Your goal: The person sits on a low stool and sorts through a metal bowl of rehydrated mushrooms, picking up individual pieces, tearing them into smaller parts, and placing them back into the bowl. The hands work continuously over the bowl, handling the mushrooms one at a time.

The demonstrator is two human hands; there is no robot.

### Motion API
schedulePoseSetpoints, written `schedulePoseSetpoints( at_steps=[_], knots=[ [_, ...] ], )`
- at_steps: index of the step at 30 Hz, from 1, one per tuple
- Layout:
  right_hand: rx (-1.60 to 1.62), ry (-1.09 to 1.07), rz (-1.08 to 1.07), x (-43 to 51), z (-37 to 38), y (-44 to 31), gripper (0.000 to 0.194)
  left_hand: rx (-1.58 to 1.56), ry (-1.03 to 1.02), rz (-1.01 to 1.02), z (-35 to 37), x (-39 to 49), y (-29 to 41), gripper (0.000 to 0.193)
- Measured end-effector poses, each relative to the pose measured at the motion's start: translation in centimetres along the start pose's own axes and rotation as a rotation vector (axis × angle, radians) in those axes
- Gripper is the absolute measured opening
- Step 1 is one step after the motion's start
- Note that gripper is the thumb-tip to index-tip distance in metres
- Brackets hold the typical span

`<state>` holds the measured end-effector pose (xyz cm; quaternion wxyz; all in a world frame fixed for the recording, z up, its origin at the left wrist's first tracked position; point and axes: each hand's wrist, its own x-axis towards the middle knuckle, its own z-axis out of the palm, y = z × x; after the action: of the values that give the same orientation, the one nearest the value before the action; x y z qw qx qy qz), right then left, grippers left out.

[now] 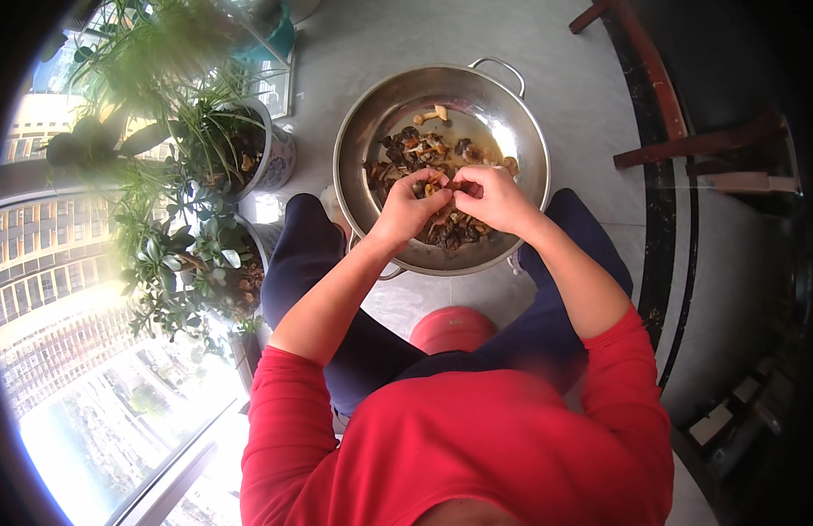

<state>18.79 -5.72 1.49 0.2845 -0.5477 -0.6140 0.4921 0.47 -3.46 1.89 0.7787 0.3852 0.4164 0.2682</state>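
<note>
A wide stainless-steel basin point(373, 105) with loop handles stands on the floor between my knees. Dark and brown mushrooms point(406, 148) lie in shallow, yellowish liquid inside it, and a pale mushroom piece point(431, 116) rests near the far side. My left hand point(416, 200) is over the middle of the basin, its fingers closed on small yellow-brown mushroom pieces. Right beside it, my right hand point(492, 197) pinches a dark reddish-brown piece between thumb and fingers. The fingertips of both hands nearly meet, and they partly hide what they hold.
Potted plants point(235, 144) line the window on the left. A red stool point(452, 329) shows between my legs. Wooden furniture legs point(699, 148) stand at the right, by a dark strip in the grey floor. A teal container point(278, 39) is at the far left.
</note>
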Motion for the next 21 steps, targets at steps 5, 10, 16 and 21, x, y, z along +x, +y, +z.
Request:
schedulePoseSetpoints(
  at_steps=[5, 10, 16, 21],
  knots=[
    [-0.053, 0.123, -0.034, 0.1, 0.3, 0.3, 0.021, 0.023, -0.006, -0.025, 0.2, 0.5, 0.1, 0.013],
    [-0.090, 0.154, -0.035, 0.7, -0.1, 0.7, 0.017, -0.057, -0.010, -0.069, 0.2, 1.6, -0.5, 0.015],
    [0.155, 0.114, 0.038, 2.4, -1.8, 1.2, 0.011, -0.389, -0.134, -0.156, -1.0, 2.0, 0.4, 0.012],
    [0.199, 0.338, -0.193, 2.2, -2.1, -1.1, 0.012, -0.439, -0.114, -0.167, -1.4, 2.2, 0.4, 0.012]
  ],
)
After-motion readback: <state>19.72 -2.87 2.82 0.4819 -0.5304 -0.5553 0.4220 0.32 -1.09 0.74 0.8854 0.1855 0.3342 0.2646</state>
